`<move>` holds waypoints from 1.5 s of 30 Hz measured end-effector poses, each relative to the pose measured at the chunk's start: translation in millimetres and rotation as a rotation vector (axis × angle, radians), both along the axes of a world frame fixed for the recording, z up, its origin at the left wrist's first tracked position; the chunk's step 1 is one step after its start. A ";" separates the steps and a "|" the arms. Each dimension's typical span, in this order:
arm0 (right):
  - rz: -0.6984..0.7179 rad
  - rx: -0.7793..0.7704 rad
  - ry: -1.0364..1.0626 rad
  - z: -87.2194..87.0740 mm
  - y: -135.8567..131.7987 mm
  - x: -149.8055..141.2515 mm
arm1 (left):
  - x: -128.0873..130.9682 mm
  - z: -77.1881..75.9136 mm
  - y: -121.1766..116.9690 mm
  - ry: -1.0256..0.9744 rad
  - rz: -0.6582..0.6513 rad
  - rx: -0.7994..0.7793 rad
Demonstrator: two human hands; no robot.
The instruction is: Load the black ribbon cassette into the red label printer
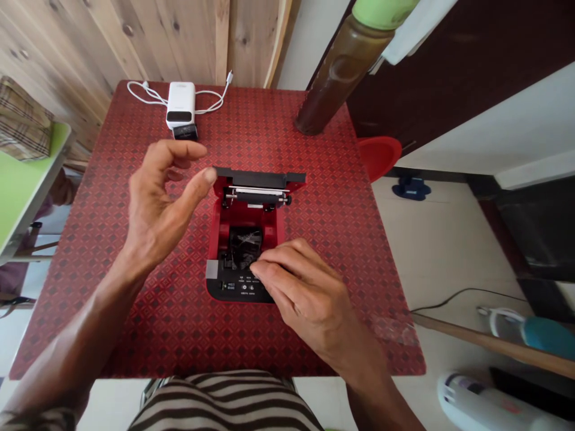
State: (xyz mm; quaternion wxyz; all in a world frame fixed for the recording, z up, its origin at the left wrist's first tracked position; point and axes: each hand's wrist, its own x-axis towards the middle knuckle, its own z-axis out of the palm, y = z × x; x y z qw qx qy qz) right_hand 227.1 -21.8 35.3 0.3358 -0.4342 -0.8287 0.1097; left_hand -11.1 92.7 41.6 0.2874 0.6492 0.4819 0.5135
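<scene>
A small red-and-black thermal printer (213,224) lies on the table with its lid (258,179) raised, a roller showing under the lid. Inside its red bay sits a crinkled black plastic packet (245,246); what the packet contains is hidden. My right hand (309,293) reaches in from the lower right, thumb and fingertips pinched together at the packet's lower right edge, above the printer's button panel. To the left, my left hand (164,203) hovers with thumb and fingers apart, holding nothing, its thumb tip close to the lid's left corner.
A white power bank (181,105) with a white cable lies at the back left, a small black item (185,132) against it. A tall brown bottle (345,69) with a green lid stands at the back right. Beyond the red-patterned table (148,335) is a red stool (381,157).
</scene>
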 end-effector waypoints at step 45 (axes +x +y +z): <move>-0.282 0.096 -0.089 -21.3 -24.9 2.7 | 15.1 -39.4 -78.9 -0.583 -0.216 -0.791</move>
